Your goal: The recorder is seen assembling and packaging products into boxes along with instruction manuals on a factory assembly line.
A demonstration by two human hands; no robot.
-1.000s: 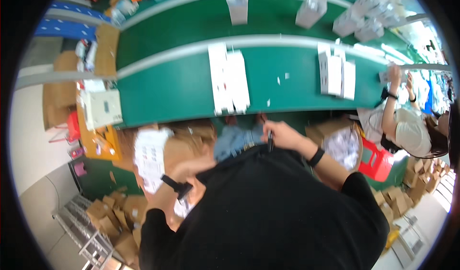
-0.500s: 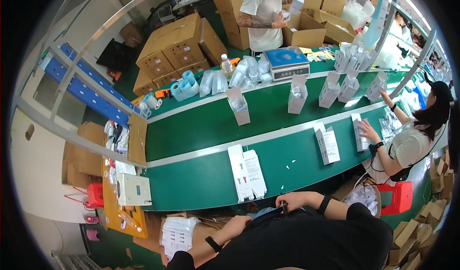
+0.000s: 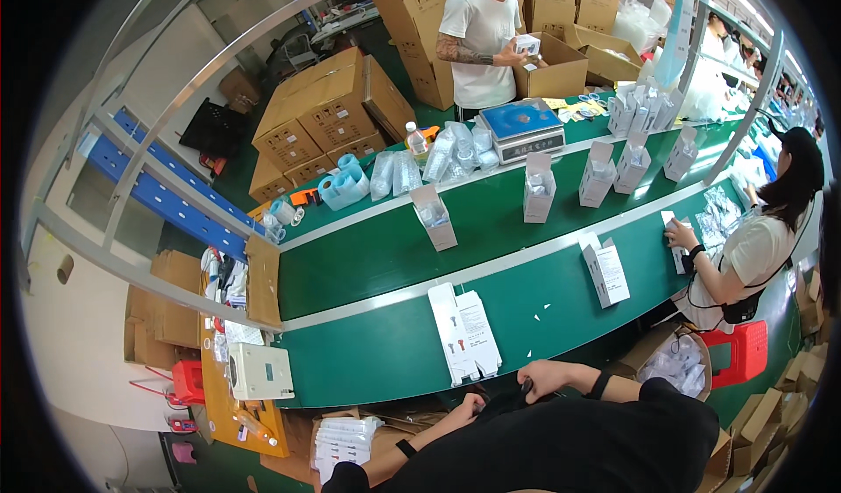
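Note:
Both my hands are at the near edge of the green work surface, close to my black shirt. Fingers curled, my right hand (image 3: 543,379) grips a small black object (image 3: 526,386) whose kind I cannot make out. My left hand (image 3: 469,408) is closed beside dark cloth at my waist; what it holds, if anything, is hidden. Just beyond them, flat white printed cartons (image 3: 473,331) lie on the near green surface (image 3: 368,353). Farther right on this surface an open white box (image 3: 604,271) stands upright.
More open white boxes (image 3: 539,188) stand along the far green belt (image 3: 350,270). A co-worker (image 3: 745,230) on the right touches a white box. Another person (image 3: 486,46) stands behind the scale (image 3: 523,130). Below left lies a stack of printed cartons (image 3: 344,443); a red stool (image 3: 740,353) is at right.
My view has shifted slightly; my hands stay at my waist. The right co-worker's far hand has left a belt box and reaches toward clear bags. The person opposite has lowered a white box.

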